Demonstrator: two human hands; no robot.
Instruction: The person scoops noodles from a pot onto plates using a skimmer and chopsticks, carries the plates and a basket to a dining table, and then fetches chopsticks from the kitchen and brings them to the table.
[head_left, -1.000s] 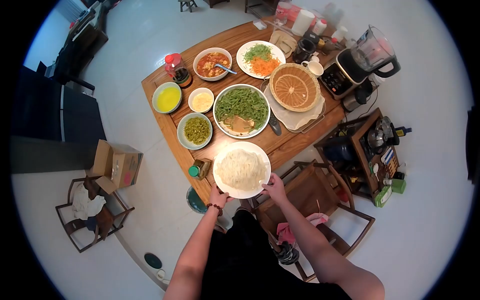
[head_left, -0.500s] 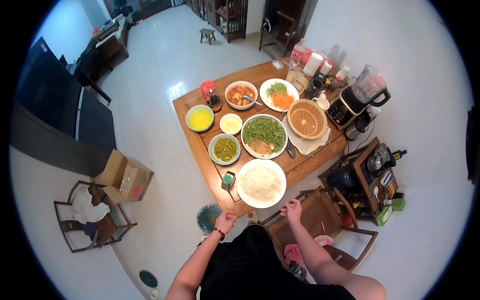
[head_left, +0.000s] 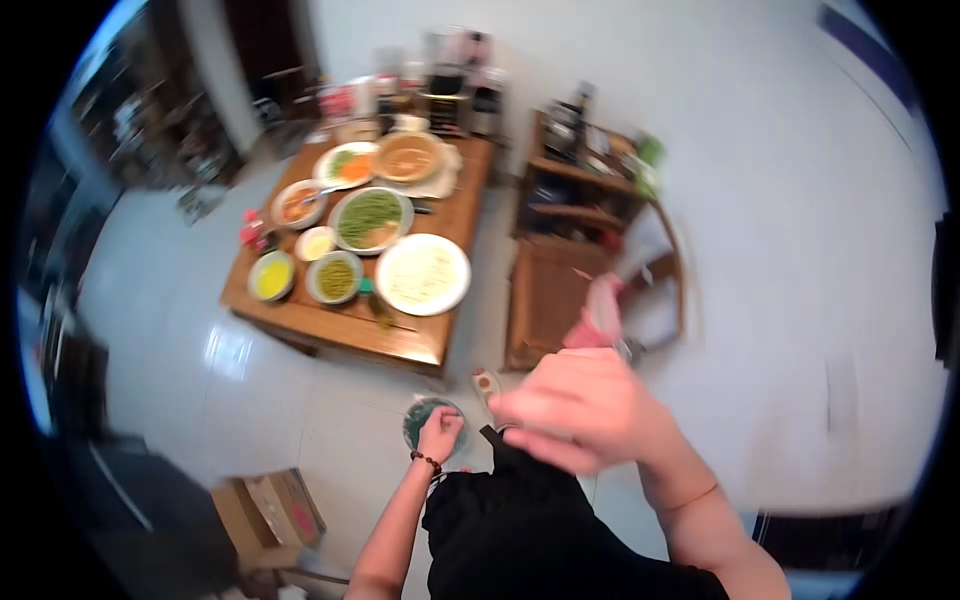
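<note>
My right hand [head_left: 575, 410] is raised close to the camera, blurred, with its fingers curled; whether anything is in them is unclear. Lower and to the left, my left hand [head_left: 440, 430] hangs above a green bin [head_left: 412, 420], fingers loosely bent and nothing visible in them. A white plate of pale food [head_left: 423, 275] rests at the near right corner of the wooden table [head_left: 400, 345], apart from both hands. Beside it stand a green-capped jar [head_left: 378, 308], a bowl of chopped green pickles [head_left: 335, 278] and a large bowl of green beans [head_left: 370, 220].
Right of the table are a wooden chair [head_left: 555, 300] with a pink cloth [head_left: 600, 310] and a small shelf [head_left: 580, 170]. An open cardboard box [head_left: 265, 510] sits on the floor at lower left. A round basket [head_left: 408, 158] lies on the table.
The plate was held in both hands, then let go onto the table. My right hand has come up toward the camera. The view has swung right, so the table appears farther left.
</note>
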